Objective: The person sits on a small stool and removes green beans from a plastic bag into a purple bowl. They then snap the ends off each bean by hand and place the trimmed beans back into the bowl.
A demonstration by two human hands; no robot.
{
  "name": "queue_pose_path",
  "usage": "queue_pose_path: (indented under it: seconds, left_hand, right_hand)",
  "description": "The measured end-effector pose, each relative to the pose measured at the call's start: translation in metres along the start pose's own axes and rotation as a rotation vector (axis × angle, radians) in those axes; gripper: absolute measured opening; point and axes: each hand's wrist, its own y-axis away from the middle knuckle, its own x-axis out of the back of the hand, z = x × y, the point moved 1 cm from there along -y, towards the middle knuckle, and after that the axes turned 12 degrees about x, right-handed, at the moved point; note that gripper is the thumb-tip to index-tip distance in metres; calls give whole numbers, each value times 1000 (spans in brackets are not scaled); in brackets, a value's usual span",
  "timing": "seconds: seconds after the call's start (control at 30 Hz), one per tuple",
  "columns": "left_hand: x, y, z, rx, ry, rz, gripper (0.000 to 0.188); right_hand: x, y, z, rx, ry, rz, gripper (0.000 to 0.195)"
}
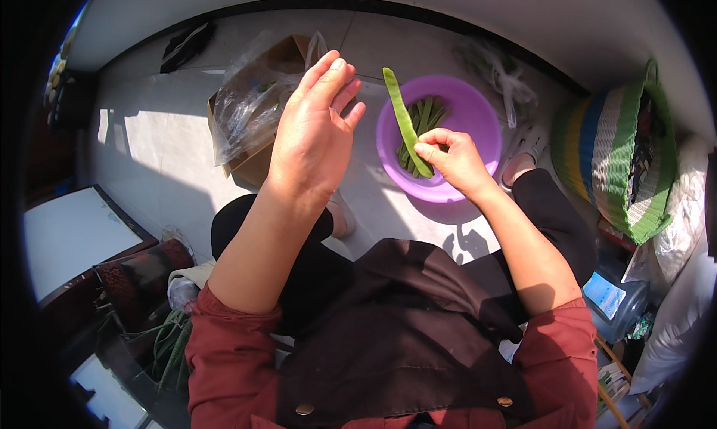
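A long flat green bean pod (399,112) is pinched between the thumb and fingers of my right hand (452,159), over the near part of a purple plastic basin (482,115). More green bean pods (428,112) lie in a heap inside the basin. My left hand (322,115) is raised to the left of the basin with its palm up and nothing in it; its fingers are slightly bent and a ring shows on one. Behind it on the floor stands a cardboard box (255,163) with a clear plastic bag (246,115) spread over it.
On the right stand a striped woven basket (599,149) and a large clear plastic bottle (619,305). Another plastic bag (504,81) lies behind the basin by the wall. A black bag-like thing (187,46) is at the back left. Green leafy stalks (171,345) are at the lower left.
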Motion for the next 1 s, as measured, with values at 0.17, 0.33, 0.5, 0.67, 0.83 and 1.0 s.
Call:
queue_pose_path:
  seconds: [0.17,0.33,0.5,0.67,0.83,1.0]
  left_hand:
    - [28,24,58,-198,231,-114,40]
    - [69,43,91,-171,453,-175,44]
    - [103,55,101,-299,589,-100,42]
    - [97,48,107,-245,646,-111,42]
    - [98,45,108,-251,615,-71,43]
    - [90,39,98,-155,528,-133,43]
  right_hand:
    - [2,-10,105,-194,305,251,14]
    - [-19,-31,157,-98,478,352,17]
    - [-127,-103,68,-309,-289,255,20]
    - [-234,-196,15,-188,-528,-25,50]
    - [-245,-200,13,-324,-883,215,45]
    - [-186,-145,75,-188,-594,445,17]
